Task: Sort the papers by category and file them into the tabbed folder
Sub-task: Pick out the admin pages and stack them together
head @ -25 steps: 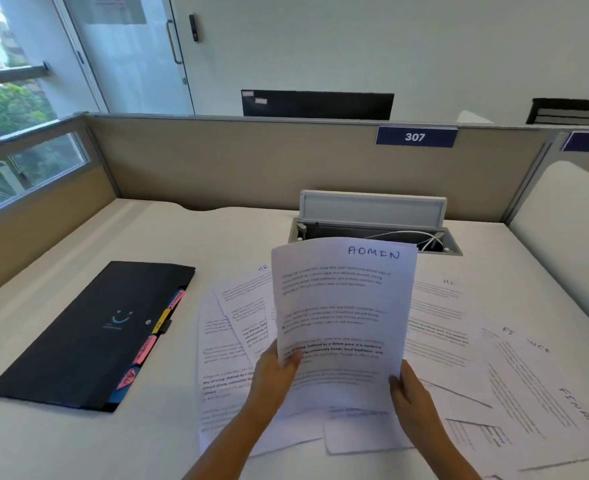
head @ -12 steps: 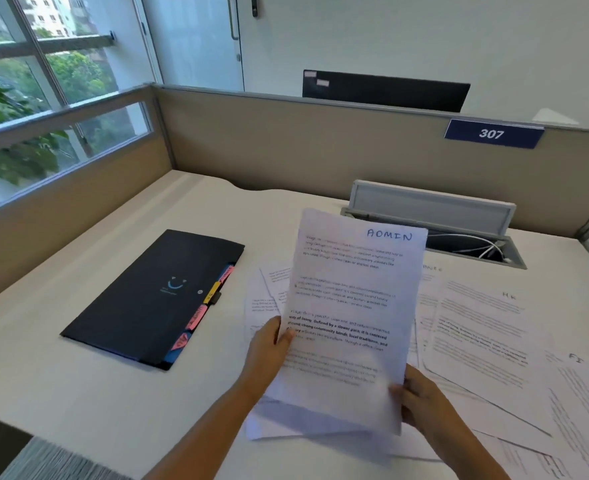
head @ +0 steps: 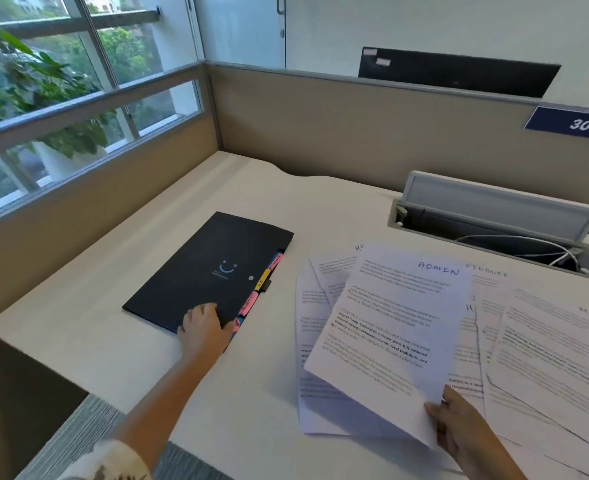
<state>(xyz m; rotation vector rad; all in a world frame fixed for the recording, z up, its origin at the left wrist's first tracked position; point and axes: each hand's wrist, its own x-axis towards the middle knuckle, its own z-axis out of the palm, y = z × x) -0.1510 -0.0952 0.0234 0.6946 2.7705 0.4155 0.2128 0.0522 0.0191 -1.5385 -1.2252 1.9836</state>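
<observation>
A black tabbed folder (head: pixel 203 271) lies shut on the white desk, with pink, yellow and blue tabs (head: pixel 261 282) along its right edge. My left hand (head: pixel 203 325) rests on the folder's near corner, thumb by the lowest tabs. My right hand (head: pixel 459 427) pinches the near corner of a white sheet marked ADMIN (head: pixel 390 327), held tilted just above the other papers. Several loose sheets (head: pixel 545 348) marked HR and FINANCE are spread over the desk to the right.
An open cable box (head: pixel 500 226) with white wires sits in the desk at the back right. Beige partitions (head: pixel 355 133) close the desk behind and on the left. The desk's left edge (head: pixel 44 348) drops to grey carpet.
My left hand let go of the ADMIN sheet and moved left onto the folder's near corner. The sheet now hangs from my right hand alone. The view turned left.
</observation>
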